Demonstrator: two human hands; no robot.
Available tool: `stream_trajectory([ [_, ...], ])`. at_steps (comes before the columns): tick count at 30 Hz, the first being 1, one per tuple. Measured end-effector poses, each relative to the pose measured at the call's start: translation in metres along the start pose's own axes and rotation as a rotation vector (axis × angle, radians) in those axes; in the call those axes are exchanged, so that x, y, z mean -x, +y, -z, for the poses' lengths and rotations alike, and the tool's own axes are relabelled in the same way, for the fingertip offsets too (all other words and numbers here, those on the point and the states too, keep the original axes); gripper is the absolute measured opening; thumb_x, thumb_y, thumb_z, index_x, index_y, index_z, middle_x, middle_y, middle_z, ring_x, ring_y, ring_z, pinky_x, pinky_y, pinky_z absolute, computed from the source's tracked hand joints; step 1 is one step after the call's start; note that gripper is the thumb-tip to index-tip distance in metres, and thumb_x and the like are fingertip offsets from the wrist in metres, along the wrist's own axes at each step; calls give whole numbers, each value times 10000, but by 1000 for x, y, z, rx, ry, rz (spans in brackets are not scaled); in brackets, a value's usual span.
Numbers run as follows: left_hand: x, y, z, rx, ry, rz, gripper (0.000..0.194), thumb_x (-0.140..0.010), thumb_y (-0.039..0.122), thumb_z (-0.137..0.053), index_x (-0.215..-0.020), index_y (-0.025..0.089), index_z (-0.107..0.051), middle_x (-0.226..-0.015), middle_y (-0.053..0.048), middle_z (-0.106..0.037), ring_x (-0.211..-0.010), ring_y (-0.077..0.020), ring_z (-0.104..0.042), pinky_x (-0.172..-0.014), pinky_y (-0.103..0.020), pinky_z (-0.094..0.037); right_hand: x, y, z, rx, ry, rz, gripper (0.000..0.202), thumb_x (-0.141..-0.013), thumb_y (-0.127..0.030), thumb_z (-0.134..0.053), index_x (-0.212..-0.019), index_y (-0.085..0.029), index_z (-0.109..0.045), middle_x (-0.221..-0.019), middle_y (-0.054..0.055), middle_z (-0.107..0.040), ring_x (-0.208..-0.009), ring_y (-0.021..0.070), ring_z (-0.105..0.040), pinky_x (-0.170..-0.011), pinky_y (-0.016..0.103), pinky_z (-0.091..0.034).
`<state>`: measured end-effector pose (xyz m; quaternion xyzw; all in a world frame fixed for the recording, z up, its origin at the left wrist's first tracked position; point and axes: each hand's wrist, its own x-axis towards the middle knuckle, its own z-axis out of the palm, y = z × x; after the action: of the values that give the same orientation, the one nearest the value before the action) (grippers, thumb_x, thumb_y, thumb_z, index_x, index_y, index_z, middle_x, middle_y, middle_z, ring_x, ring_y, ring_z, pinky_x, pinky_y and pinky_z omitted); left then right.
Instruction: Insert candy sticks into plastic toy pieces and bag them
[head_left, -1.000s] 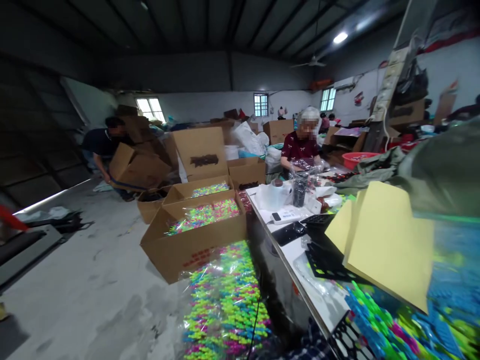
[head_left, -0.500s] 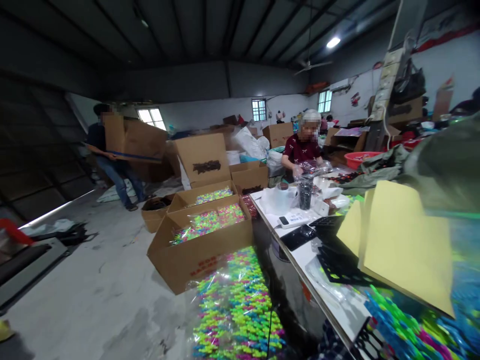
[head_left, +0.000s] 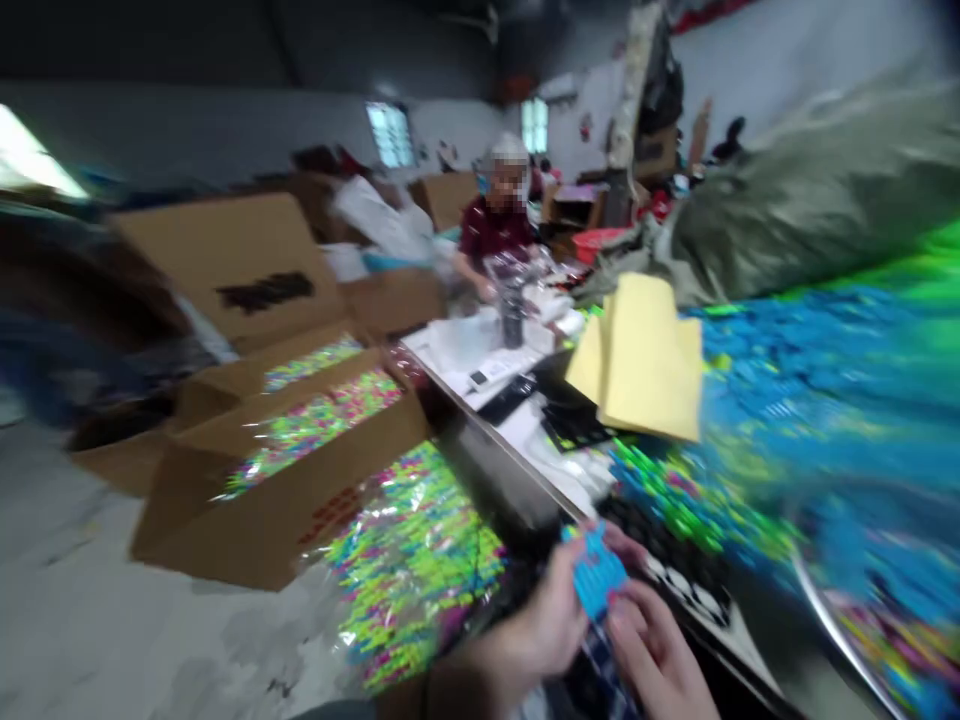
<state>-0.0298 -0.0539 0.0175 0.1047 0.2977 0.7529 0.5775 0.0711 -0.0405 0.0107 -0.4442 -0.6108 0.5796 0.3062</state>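
Low in the head view, my left hand point(head_left: 553, 615) grips a small flat blue plastic piece point(head_left: 598, 575) by its left side. Opposite it, the fingers of my right hand point(head_left: 651, 640) close on the lower right of the same piece. Its exact kind is blurred; the edge looks notched. Both hands are just off the edge of the white work table point(head_left: 517, 455). Right beside them on the table lies a black tray with round holes point(head_left: 694, 585). A heap of blue, green and pink plastic pieces point(head_left: 667, 490) is behind that tray.
Yellow cardboard sheets point(head_left: 649, 350) stand on the table. At right, a metal-rimmed bowl point(head_left: 832, 610) holds coloured pieces near a large blue pile point(head_left: 817, 350). Left are open cartons point(head_left: 247, 540) and a clear bag of colourful pieces point(head_left: 420, 560). A co-worker point(head_left: 499, 225) sits at the far end.
The view has swung right and down, so the scene has shifted left. Both my hands have come into view with the blue plastic piece between them. The person carrying a carton is no longer clearly visible.
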Motion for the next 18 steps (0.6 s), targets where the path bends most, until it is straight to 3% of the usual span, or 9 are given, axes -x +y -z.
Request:
stream_trajectory([
  [2,-7,8,-1,-47,67,44,321,-812,424,-458,-899,153,-607,-840,-76,-655,-837,-183,-598,-792,-293,-434,-9,0,0,-168,-109,29,349,-744,-494,-560,-953,-215,-551,-840,56,-648,-775,196,-623,-687,303,-502],
  [4,-15,14,-1,-86,29,99,360,-808,455,-444,-926,154,-601,-821,-70,-652,-806,-177,-592,-746,-278,-441,-16,0,2,-200,-129,35,306,-752,-430,-581,-927,-181,-552,-831,59,-647,-758,174,-609,-687,281,-483],
  [8,-23,14,-1,-138,22,129,395,-817,488,-407,-942,161,-590,-820,-49,-631,-749,-141,-574,-661,-219,-427,-22,3,7,-133,-42,-18,273,-763,-404,-576,-893,-164,-584,-775,43,-651,-698,160,-595,-634,254,-464],
  [11,-24,8,0,-199,18,121,394,-812,506,-413,-903,166,-589,-802,-34,-622,-712,-126,-565,-636,-202,-419,-20,8,10,30,23,44,233,-781,-378,-559,-861,-171,-632,-793,44,-665,-727,171,-598,-663,260,-454],
  [15,-28,-2,2,-312,-8,32,439,-832,521,-351,-778,157,-590,-752,-30,-603,-761,-142,-561,-721,-222,-424,-18,12,12,134,48,189,193,-823,-313,-516,-862,-193,-661,-896,54,-677,-832,183,-603,-743,268,-439],
  [18,-31,-7,6,-343,-32,-20,443,-836,526,-333,-727,166,-568,-750,-22,-592,-786,-146,-551,-767,-235,-415,-17,14,11,135,52,189,187,-834,-291,-500,-852,-194,-658,-892,53,-676,-830,180,-601,-752,273,-431],
])
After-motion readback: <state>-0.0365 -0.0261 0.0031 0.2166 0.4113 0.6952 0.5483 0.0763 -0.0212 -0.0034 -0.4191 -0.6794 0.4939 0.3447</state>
